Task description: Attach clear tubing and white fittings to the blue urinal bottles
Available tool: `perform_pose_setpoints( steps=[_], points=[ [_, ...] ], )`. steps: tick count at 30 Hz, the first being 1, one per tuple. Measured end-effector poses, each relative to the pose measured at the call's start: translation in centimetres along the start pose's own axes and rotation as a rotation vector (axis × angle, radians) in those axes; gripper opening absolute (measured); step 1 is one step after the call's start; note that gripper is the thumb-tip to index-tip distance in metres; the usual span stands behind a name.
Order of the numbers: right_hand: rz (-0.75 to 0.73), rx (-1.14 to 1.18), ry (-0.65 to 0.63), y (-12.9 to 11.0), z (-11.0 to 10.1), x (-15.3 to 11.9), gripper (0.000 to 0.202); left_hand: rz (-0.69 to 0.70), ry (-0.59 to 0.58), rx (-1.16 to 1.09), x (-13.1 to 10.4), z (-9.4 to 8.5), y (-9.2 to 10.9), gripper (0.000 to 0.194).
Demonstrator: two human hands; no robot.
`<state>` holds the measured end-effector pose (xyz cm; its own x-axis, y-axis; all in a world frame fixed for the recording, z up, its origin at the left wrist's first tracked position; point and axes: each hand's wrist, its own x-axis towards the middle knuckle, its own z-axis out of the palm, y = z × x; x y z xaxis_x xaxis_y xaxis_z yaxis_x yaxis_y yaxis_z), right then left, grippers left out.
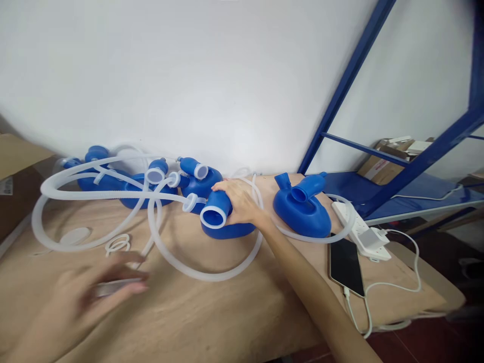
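Observation:
My right hand is wrapped round the neck of a blue plastic bottle, whose white-rimmed mouth faces me. Lower left, blurred by motion, my left hand has its fingers curled round a whitish, flat object. A clear tube loops on the table in front of the held bottle and ends in a white cap close to its neck. More blue bottles stand behind and to the left, some with smaller blue pieces on them. Another blue bottle stands to the right of my right hand.
A phone on a cable and a white power strip lie at the right. Thin white rings and a round white disc are at the left. A cardboard box borders the left; a blue metal shelf stands at the right.

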<state>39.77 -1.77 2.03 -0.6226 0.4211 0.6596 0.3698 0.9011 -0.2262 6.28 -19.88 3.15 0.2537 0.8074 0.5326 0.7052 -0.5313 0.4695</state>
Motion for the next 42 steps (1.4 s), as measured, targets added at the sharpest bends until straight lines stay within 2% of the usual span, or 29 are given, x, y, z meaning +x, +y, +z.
perform_pose_setpoints(
  steps=[1, 4, 5, 7, 10, 12, 15, 18, 21, 28, 32, 35, 37, 39, 42],
  points=[
    [-0.010, -0.009, 0.009, -0.5, -0.2, 0.2, 0.070, 0.079, -0.044, -0.017, 1.4, 1.0, 1.4, 0.026],
    [-0.034, -0.046, 0.051, -2.1, -0.8, 0.8, 0.067, 0.263, 0.062, -0.091, 6.0, 3.8, 4.7, 0.018],
    [-0.036, -0.063, 0.060, -2.7, -1.1, 1.0, 0.068, 0.281, 0.147, -0.090, 7.4, 4.6, 5.5, 0.014],
    [-0.015, -0.098, 0.068, -3.9, -1.8, 1.3, 0.070, 0.354, 0.364, 0.003, 9.8, 6.3, 6.3, 0.018],
    [0.056, -0.145, 0.053, -5.4, -2.7, 1.5, 0.072, 0.506, 0.726, 0.116, 11.9, 8.4, 6.1, 0.026],
    [0.106, -0.167, 0.035, -6.0, -3.1, 1.5, 0.078, 0.552, 0.806, 0.101, 12.6, 9.4, 5.5, 0.023],
    [0.160, -0.239, -0.024, -6.5, -3.3, 1.5, 0.082, 0.456, 0.737, 0.008, 13.1, 10.3, 4.9, 0.025],
    [0.174, -0.311, -0.086, -6.6, -3.0, 1.5, 0.079, 0.374, 0.505, -0.145, 13.3, 10.3, 4.7, 0.034],
    [0.174, -0.318, -0.086, -6.7, -2.5, 1.5, 0.082, 0.385, 0.309, -0.220, 13.5, 10.0, 4.6, 0.038],
    [0.155, -0.335, -0.104, -6.9, -1.7, 1.2, 0.082, 0.446, 0.143, -0.134, 14.3, 9.5, 3.5, 0.042],
    [0.146, -0.336, -0.084, -6.8, -1.1, 1.2, 0.086, 0.481, 0.114, -0.069, 14.5, 9.5, 2.7, 0.048],
    [0.124, -0.394, -0.118, -6.6, -0.9, 1.2, 0.074, 0.572, 0.189, -0.018, 14.4, 10.0, 2.2, 0.050],
    [0.116, -0.405, -0.132, -6.6, -1.0, 1.3, 0.070, 0.586, 0.235, -0.010, 14.3, 10.2, 2.2, 0.048],
    [0.149, -0.368, -0.114, -6.7, -1.2, 1.5, 0.072, 0.510, 0.262, -0.016, 14.2, 9.8, 2.8, 0.044],
    [0.270, -0.296, -0.033, -7.7, -1.6, 2.0, 0.071, 0.293, 0.386, -0.044, 14.2, 8.5, 4.2, 0.035]
  ],
)
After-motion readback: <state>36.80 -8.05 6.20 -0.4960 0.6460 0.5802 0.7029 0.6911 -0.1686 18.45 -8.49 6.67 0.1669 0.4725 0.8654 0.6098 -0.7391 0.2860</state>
